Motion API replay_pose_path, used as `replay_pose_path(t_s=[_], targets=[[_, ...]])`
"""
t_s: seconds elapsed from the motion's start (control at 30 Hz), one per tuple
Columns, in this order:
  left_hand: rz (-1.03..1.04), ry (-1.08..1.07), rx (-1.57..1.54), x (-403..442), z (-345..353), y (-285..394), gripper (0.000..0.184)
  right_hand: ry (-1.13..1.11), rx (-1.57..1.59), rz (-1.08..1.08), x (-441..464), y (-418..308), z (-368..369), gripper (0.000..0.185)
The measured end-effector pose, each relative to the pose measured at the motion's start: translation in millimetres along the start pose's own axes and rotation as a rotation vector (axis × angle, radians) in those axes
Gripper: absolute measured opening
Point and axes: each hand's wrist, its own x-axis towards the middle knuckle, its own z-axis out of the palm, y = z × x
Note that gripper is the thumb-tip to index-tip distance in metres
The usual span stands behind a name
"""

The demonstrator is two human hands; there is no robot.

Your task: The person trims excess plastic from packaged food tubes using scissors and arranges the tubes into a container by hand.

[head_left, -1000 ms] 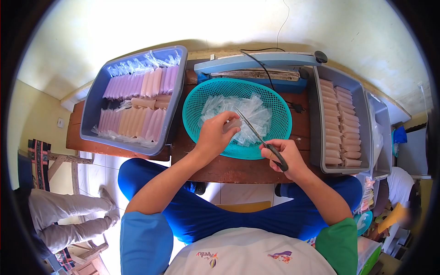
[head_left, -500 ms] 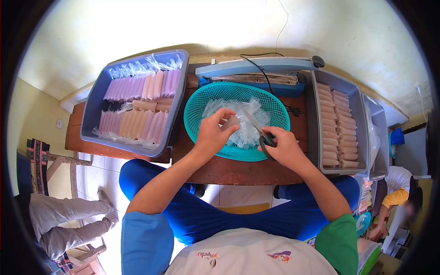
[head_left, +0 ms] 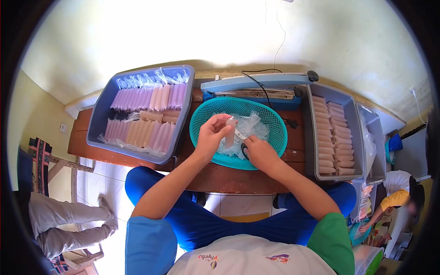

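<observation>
My left hand (head_left: 212, 136) is closed around a slim filled plastic tube (head_left: 230, 136), pale pinkish and held upright over the basket. In my right hand (head_left: 261, 152) is a pair of dark-handled scissors (head_left: 240, 135), its metal blades pointing up and left, close beside the tube. Whether the blades touch the tube I cannot tell. Below both hands sits a turquoise mesh basket (head_left: 203, 118), and a heap of clear plastic scraps (head_left: 255, 124) lies in it.
At left, a grey bin (head_left: 187, 107) holds rows of purple and peach tubes. Another grey bin (head_left: 310, 151) at right holds peach tubes. Behind the basket stands a blue bag sealer (head_left: 256, 84) with a cord. Two other people are nearby, one (head_left: 73, 213) at left, one (head_left: 398, 190) at right.
The tube now stands upright in my left hand, where it was mostly hidden before. My right hand and the scissors have moved left, closer to it. The view has tilted slightly upward.
</observation>
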Motion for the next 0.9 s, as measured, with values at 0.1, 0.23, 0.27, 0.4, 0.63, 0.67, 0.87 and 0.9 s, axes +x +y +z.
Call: replay_pose_path(t_s=[0.1, 0.23, 0.27, 0.4, 0.63, 0.67, 0.87, 0.9], targets=[[0.035, 0.034, -0.007, -0.8, 1.8, 0.9, 0.027, 0.067, 0.134, -0.035, 3.2, -2.2, -14.2, 0.028], [-0.068, 0.016, 0.009, -4.4, 7.6, 5.8, 0.029, 0.096, 0.623, 0.077, 4.6, -3.9, -48.5, 0.032], [-0.081, 0.003, 0.004, -4.9, 11.1, 6.2, 0.030, 0.101, 0.621, 0.079, 1.6, -3.6, -55.6, 0.032], [-0.136, -0.043, -0.048, -8.4, 34.2, 6.5, 0.030, 0.094, 0.865, 0.187, -10.7, 0.5, -80.6, 0.032], [-0.232, -0.270, 0.027, 3.7, 94.8, 1.4, 0.023, 0.048, 1.023, 0.193, -44.9, 43.9, -109.0, 0.028], [-0.234, -0.307, 0.057, 7.8, 104.0, -1.6, 0.022, 0.069, 1.023, 0.204, -50.0, 51.1, -114.3, 0.028], [-0.375, -0.431, 0.066, 31.7, 164.6, -19.3, 0.021, 0.013, 1.107, 0.335, -79.7, 102.0, -147.4, 0.019], [-0.381, -0.445, 0.065, 36.0, 172.3, -23.0, 0.021, 0.050, 1.076, 0.370, -81.8, 111.6, -153.5, 0.019]])
